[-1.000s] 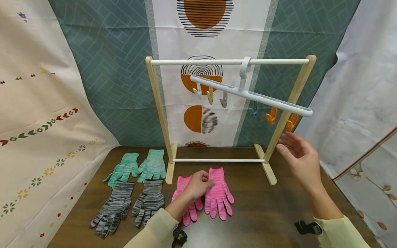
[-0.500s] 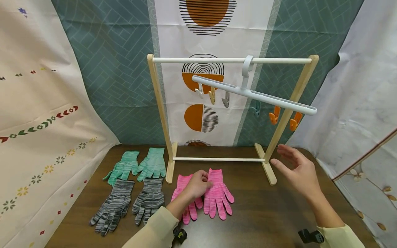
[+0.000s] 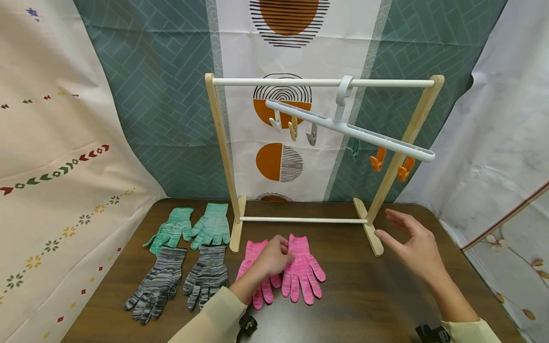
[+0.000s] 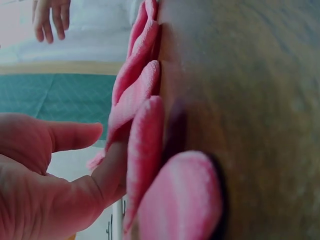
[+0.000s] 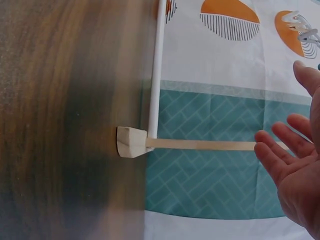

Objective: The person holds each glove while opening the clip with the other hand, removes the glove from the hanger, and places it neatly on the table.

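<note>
Two pink gloves lie side by side on the table, a left one [image 3: 253,256] and a right one [image 3: 302,274]. My left hand [image 3: 273,256] reaches over them, its fingers touching the pink knit near the cuffs. In the left wrist view the thumb [image 4: 77,136] stands apart from the glove fabric [image 4: 137,92], and one finger is partly hidden behind it. My right hand [image 3: 413,247] is held in the air beside the rack's right foot, its fingers spread loosely with nothing in them. Above it, a pale hanger bar [image 3: 349,129] carries several clips, including an orange clip [image 3: 405,169].
A wooden rack [image 3: 219,138] with white rods stands at the back, the hanger hooked over its top rod [image 3: 279,82]. At left lie mint green gloves [image 3: 213,225] and grey-black striped gloves [image 3: 162,281]. Patterned cloths surround the brown table [image 3: 351,305].
My right hand has dropped from just below the orange clip to beside the rack's right foot. The hanger has swayed slightly. My left hand stays at the pink gloves.
</note>
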Demonstrator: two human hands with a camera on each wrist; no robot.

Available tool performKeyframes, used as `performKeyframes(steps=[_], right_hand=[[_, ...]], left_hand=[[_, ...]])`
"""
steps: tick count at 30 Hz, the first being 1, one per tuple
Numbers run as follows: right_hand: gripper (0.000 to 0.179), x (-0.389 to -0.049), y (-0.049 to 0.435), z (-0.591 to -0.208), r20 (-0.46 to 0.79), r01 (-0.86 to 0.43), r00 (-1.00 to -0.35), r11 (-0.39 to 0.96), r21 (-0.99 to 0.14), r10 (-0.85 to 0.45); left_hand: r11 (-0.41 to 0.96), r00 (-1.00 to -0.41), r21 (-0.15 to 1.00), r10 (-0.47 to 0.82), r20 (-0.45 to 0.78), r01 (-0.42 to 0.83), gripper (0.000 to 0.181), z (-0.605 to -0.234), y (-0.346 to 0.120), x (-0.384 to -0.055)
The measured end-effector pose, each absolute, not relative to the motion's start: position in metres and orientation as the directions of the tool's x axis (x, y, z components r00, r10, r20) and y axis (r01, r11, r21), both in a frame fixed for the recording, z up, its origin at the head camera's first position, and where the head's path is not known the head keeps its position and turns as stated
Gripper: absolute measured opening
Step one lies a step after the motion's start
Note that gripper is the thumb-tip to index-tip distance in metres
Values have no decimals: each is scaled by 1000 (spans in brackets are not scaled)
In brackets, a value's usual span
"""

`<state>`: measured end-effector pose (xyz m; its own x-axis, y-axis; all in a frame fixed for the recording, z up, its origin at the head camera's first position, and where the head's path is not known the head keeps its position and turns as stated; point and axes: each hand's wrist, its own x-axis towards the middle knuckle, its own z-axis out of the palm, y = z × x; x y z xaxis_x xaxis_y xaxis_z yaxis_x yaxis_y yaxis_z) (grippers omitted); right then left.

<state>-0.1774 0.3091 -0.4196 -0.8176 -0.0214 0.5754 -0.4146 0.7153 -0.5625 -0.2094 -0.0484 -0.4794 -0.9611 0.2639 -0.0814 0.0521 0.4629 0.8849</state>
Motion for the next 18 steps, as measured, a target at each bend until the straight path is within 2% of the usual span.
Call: performKeyframes(steps=[13, 18], right_hand=[[60, -175, 310, -424, 578, -422, -816, 718, -553, -35], [61, -174, 311, -426, 570, -408, -821, 736, -540, -36]], left_hand=[[554, -962, 822, 272, -29, 132, 48, -466, -55, -197], [538, -964, 830, 266, 2, 150, 52, -463, -61, -196]])
